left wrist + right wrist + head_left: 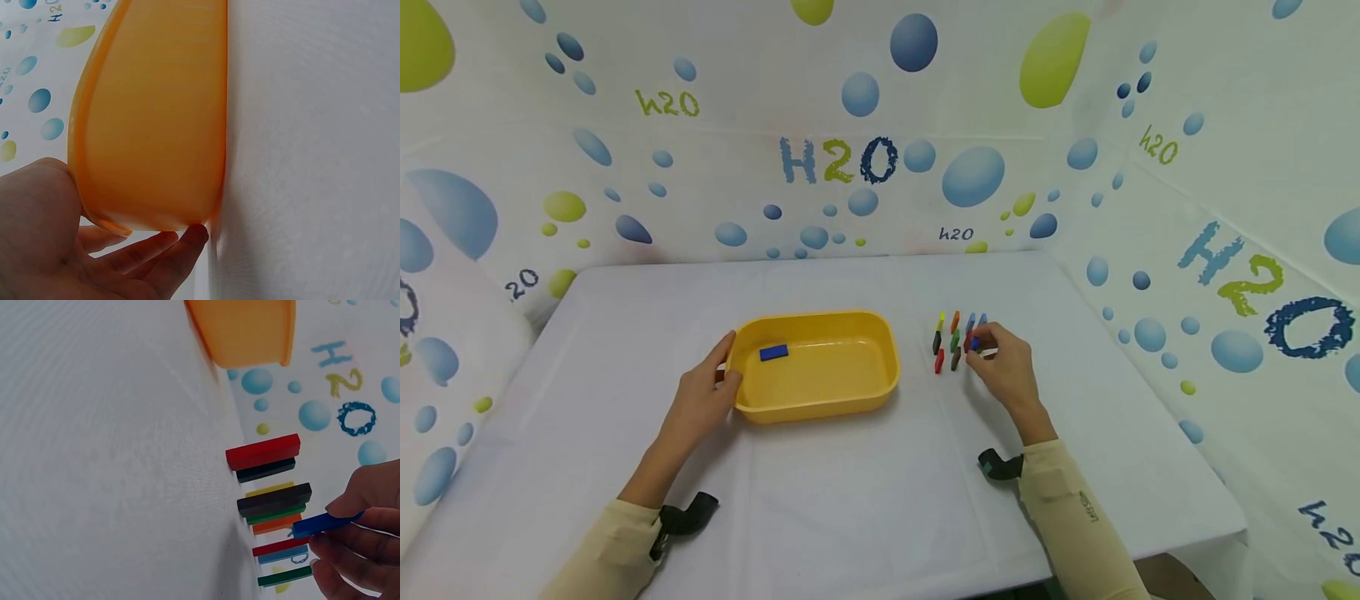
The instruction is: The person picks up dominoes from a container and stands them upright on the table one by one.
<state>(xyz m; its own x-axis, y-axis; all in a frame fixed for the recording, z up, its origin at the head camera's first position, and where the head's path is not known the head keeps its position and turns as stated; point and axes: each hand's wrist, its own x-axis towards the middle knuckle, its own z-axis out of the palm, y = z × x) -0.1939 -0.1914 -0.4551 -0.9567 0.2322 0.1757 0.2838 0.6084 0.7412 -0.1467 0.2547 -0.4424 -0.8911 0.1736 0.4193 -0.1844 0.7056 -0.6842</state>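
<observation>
A yellow plastic tray (816,408) stands on the table with one dark blue block (773,352) lying flat inside. At its left end, my left hand (703,392) grips the rim and wall; the left wrist view shows fingers (169,259) against the outer end wall. My right hand (1009,367) pinches a slim blue block (322,525) between thumb and fingers, above the table. Around it stand several thin upright blocks, among them a red block (265,452), a black block (275,499), an orange block (955,322) and a yellow block (941,321).
A white cloth (850,500) covers the table. Printed sheets with blue and green spots (973,177) hang behind and at both sides. Black wrist mounts (688,514) sit at both sleeves. The standing blocks are to the right of the tray, close together.
</observation>
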